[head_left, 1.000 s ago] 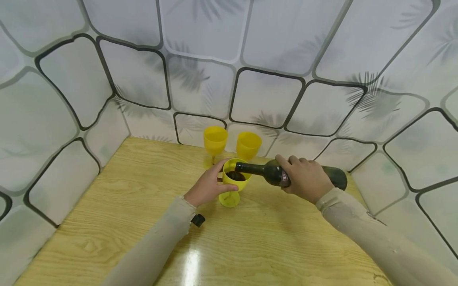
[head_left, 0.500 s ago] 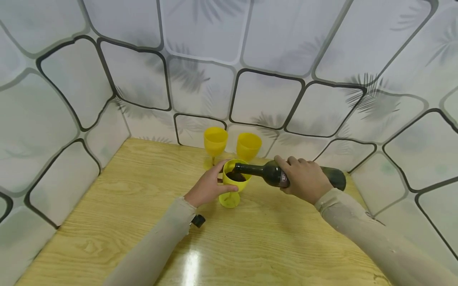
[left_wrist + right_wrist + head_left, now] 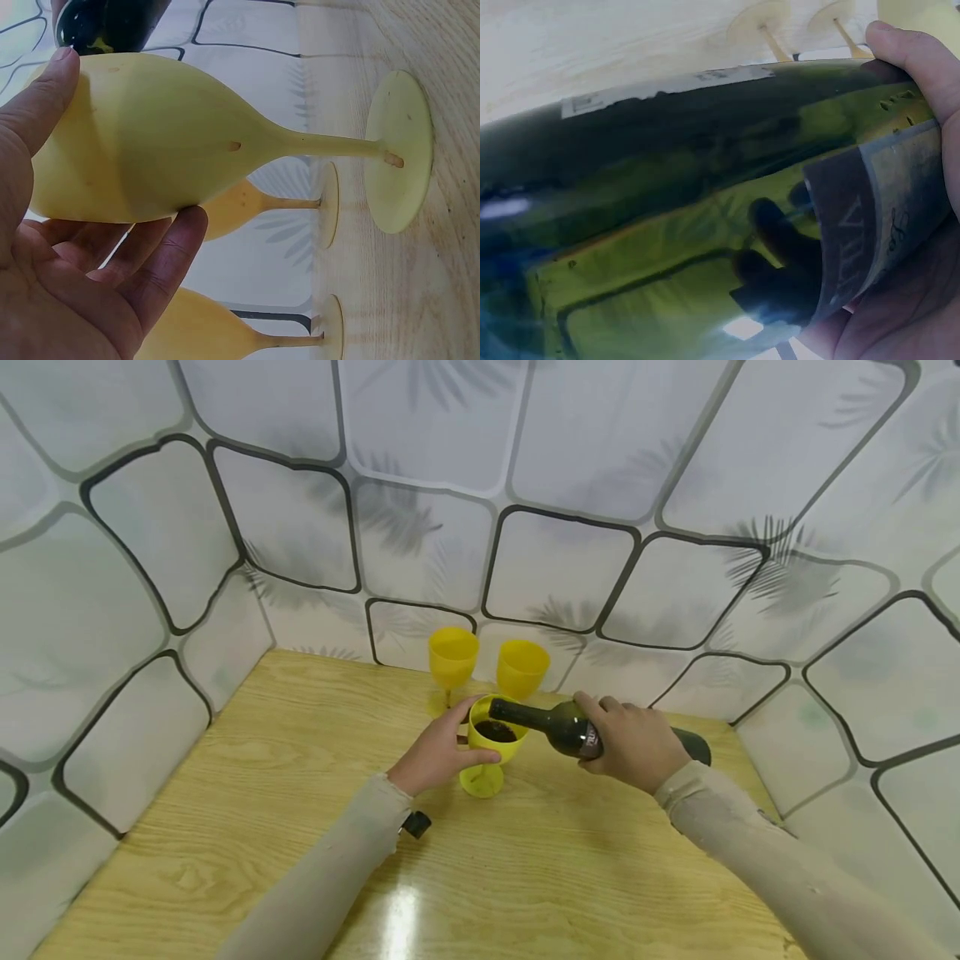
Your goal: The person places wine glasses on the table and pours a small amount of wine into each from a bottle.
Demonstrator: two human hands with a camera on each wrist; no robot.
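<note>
My left hand (image 3: 442,750) holds a yellow goblet (image 3: 150,135) round its bowl, thumb on one side and fingers on the other. The goblet stands upright with its foot at the wooden table, and dark liquid (image 3: 497,732) lies inside the bowl. With my right hand (image 3: 633,745) I grip a dark green wine bottle (image 3: 570,727) round its body, over the label (image 3: 847,225). The bottle lies nearly level, its neck reaching left and its mouth over the goblet's opening. Liquid also shows through the bottle's glass in the right wrist view.
Two more yellow goblets, a left one (image 3: 453,658) and a right one (image 3: 522,667), stand just behind the held one, near the patterned wall (image 3: 420,543). The wooden table (image 3: 480,877) fills the corner between the walls. A small black object (image 3: 416,824) shows beside my left sleeve.
The bottle has shifted slightly left, its base lower in the head view and its mouth a touch higher. The right hand moved with it; the left hand and goblet stay nearly still.
</note>
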